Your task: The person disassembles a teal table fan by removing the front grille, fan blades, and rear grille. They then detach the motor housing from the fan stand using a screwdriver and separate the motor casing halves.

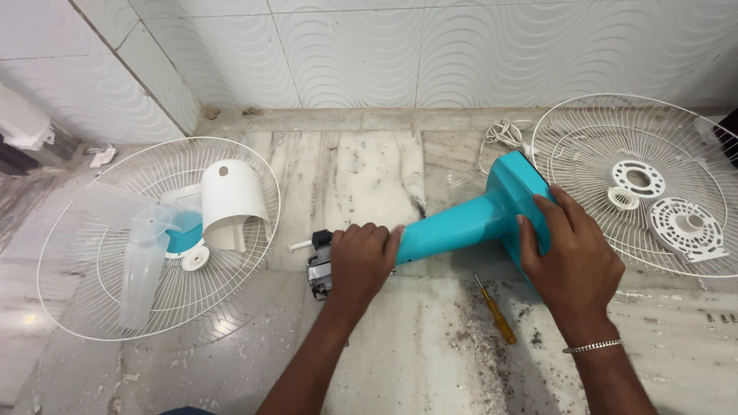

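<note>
A turquoise fan stand [469, 219] lies on its side on the marble floor, its wide base toward the right. My right hand [573, 265] grips that base from the near side. My left hand [360, 261] covers the bare metal motor [318, 275] at the stand's narrow end. The motor's short shaft [300, 245] sticks out to the left of my fingers.
A wire fan guard [92, 307] at left holds a clear blade [142, 269], a white motor cover [234, 201] and a turquoise-white hub. A second guard [576, 146] at right holds white plastic rings [638, 178]. A yellow-handled screwdriver [496, 311] and a coiled white cord [503, 134] lie on the floor.
</note>
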